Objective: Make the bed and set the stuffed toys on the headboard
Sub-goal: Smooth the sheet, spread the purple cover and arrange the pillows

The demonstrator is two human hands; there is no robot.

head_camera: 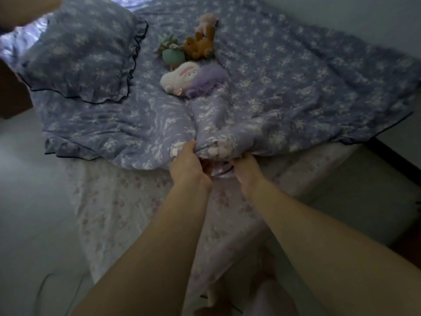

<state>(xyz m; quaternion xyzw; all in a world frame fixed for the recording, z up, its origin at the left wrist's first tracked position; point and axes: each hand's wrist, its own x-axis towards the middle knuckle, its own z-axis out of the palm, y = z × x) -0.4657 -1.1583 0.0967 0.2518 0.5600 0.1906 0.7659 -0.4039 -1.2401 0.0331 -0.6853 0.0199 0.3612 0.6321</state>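
Note:
A blue floral duvet (284,83) lies rumpled across the bed. My left hand (188,164) grips its bunched near edge, and my right hand (247,168) grips the same edge just to the right, fingers curled under the fabric. On the duvet lie several stuffed toys: a white rabbit (178,77) with a purple tuft, a green doll (172,51), a brown bear (201,45) and a pale pink toy (207,20). A matching frilled pillow (84,53) lies at the upper left.
A pale pink floral sheet (118,208) covers the mattress in front of me and hangs down. A light wall (364,14) runs along the bed's right side, with a dark strip (394,156) beside it. Grey floor (29,201) lies to the left.

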